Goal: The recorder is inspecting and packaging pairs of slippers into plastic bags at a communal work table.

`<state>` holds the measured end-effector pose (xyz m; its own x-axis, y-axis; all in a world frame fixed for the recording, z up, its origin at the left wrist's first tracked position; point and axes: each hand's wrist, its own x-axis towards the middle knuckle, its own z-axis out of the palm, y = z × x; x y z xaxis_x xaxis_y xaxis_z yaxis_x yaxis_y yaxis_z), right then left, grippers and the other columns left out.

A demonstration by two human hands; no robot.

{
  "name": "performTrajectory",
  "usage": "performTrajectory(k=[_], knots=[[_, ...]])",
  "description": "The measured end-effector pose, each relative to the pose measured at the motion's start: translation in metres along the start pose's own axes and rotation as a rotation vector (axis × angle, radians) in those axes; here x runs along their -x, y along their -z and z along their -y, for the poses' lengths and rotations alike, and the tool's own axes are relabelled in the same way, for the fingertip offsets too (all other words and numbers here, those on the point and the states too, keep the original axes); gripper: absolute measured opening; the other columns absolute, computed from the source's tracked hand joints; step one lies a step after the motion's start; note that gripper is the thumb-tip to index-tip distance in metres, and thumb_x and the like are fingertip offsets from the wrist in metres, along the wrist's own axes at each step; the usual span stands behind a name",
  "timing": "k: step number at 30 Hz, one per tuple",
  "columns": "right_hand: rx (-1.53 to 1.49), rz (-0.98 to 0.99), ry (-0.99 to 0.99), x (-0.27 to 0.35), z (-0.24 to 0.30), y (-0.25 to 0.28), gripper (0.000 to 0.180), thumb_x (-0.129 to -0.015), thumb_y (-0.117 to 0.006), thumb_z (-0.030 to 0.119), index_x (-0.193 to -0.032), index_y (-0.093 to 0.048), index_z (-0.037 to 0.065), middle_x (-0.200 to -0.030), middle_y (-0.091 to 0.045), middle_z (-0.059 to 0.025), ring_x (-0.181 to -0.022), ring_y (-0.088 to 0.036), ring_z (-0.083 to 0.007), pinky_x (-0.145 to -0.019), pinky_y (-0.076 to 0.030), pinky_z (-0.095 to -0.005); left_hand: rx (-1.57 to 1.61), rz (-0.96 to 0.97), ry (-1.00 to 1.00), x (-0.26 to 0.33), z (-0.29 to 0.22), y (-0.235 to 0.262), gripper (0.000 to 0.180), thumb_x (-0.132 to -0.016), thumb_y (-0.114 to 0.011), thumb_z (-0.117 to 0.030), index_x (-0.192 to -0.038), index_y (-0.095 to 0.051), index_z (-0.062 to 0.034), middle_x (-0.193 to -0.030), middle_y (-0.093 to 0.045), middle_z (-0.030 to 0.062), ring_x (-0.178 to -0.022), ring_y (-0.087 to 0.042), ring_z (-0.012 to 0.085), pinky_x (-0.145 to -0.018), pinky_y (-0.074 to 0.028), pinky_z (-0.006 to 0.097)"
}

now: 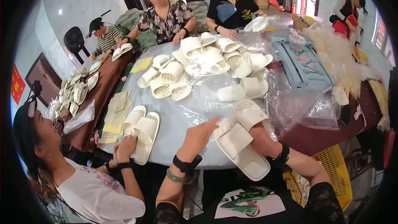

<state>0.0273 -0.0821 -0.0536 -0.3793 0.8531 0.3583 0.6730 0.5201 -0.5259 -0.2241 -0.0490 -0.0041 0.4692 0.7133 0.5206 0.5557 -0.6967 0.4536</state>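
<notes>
Now the white slipper (242,151) lies at the near edge of the worktop (182,120), sole partly over the rim, with a second slipper (248,114) just behind it. The right hand (262,139) is closed on it from behind, under the strap; the left hand (199,135) is spread, its fingers touching the strap end. Many loose slippers (207,64) wait in the pile farther away, near clear bags (302,108), so much work seems left.

- Heap of slippers (207,64) on the table (182,120), upper centre.
- Slipper pair (141,130) lower left of it.
- Yellow crate (336,170) at lower right.
</notes>
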Motion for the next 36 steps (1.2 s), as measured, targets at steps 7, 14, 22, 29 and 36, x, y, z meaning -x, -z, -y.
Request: performTrajectory(k=[7, 14, 22, 29, 36], knots=[[0.033, -0.040, -0.032, -0.003, 0.004, -0.001, 0.048, -0.077, -0.059, 0.007, -0.125, -0.055, 0.008, -0.135, -0.045, -0.0175, -0.131, -0.032, -0.0369, -0.110, -0.020, -0.0473, -0.206, 0.440, 0.185, -0.015, -0.045, 0.000, 0.039, -0.085, -0.059, -0.014, -0.123, -0.057, -0.0197, -0.099, -0.065, 0.0121, -0.089, -0.062, 0.0303, -0.069, -0.050, 0.038], [-0.127, 0.105, -0.061, -0.001, 0.013, -0.021, 0.040, -0.078, -0.059, 0.013, -0.116, -0.057, 0.003, -0.121, -0.053, -0.0188, -0.117, -0.046, -0.0383, -0.102, -0.030, -0.0505, -0.098, 0.253, -0.296, -0.021, -0.042, -0.038, 0.042, -0.084, -0.059, -0.009, -0.124, -0.056, -0.0164, -0.141, -0.043, 0.0073, -0.135, -0.031, 0.0310, -0.107, -0.018, 0.054], [-0.598, -0.172, 0.003, 0.008, -0.008, -0.047, 0.021, -0.078, -0.065, 0.016, -0.098, -0.063, 0.009, -0.100, -0.061, -0.0064, -0.093, -0.058, -0.0268, -0.081, -0.045, -0.0406, 0.153, 0.396, -0.301, -0.008, -0.047, -0.031, 0.042, -0.085, -0.060, -0.010, -0.126, -0.054, -0.0178, -0.139, -0.047, 0.0012, -0.134, -0.036, 0.0260, -0.107, -0.020, 0.054], [-0.497, -0.264, -0.221, -0.017, -0.031, -0.035, 0.020, -0.077, -0.066, 0.016, -0.093, -0.062, 0.005, -0.095, -0.060, -0.0126, -0.091, -0.058, -0.0269, -0.082, -0.046, -0.0438, 0.043, 0.195, -0.325, -0.002, -0.041, -0.048, 0.043, -0.084, -0.061, -0.011, -0.126, -0.055, -0.0165, -0.131, -0.054, 0.0004, -0.128, -0.044, 0.0246, -0.106, -0.024, 0.048], [0.349, -0.269, -0.160, -0.021, -0.079, -0.067, 0.022, -0.082, -0.059, 0.012, -0.102, -0.062, 0.003, -0.096, -0.064, -0.0169, -0.089, -0.061, -0.0320, -0.079, -0.048, -0.0419, 0.169, -0.360, 0.226, 0.007, -0.002, -0.067, 0.057, -0.089, -0.061, -0.019, -0.139, -0.038, -0.0028, -0.141, -0.035, 0.0258, -0.129, -0.039, 0.0393, -0.105, -0.028, 0.044]])
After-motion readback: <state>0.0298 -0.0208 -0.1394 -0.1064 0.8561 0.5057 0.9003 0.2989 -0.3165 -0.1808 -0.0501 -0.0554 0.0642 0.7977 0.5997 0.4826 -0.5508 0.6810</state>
